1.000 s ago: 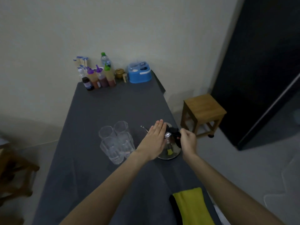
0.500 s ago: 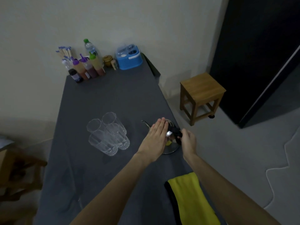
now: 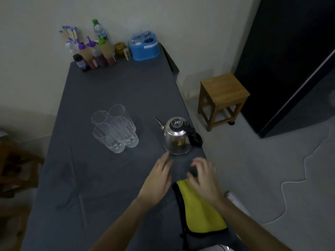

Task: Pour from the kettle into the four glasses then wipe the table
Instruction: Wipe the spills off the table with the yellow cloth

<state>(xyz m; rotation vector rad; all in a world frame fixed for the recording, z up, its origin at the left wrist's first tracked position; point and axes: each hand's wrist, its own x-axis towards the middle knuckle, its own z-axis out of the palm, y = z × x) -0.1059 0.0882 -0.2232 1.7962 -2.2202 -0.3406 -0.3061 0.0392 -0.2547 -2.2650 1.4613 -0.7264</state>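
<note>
A shiny steel kettle (image 3: 176, 137) with a black handle and a thin spout stands upright near the right edge of the dark grey table (image 3: 117, 87). Left of it, several clear glasses (image 3: 116, 130) stand packed in a tight cluster. A yellow cloth (image 3: 199, 209) with a black border lies at the table's near right. My left hand (image 3: 157, 180) is flat and open just in front of the kettle, apart from it. My right hand (image 3: 204, 176) hovers with spread fingers over the cloth's far end and holds nothing.
Sauce bottles (image 3: 94, 53), a water bottle (image 3: 100, 31) and a blue box (image 3: 144, 47) line the far edge by the wall. A wooden stool (image 3: 222, 98) stands on the floor to the right, next to a dark door (image 3: 290, 51).
Both hands have let go of the kettle and pulled back toward me. The kettle now stands alone; my right hand is over the yellow cloth.
</note>
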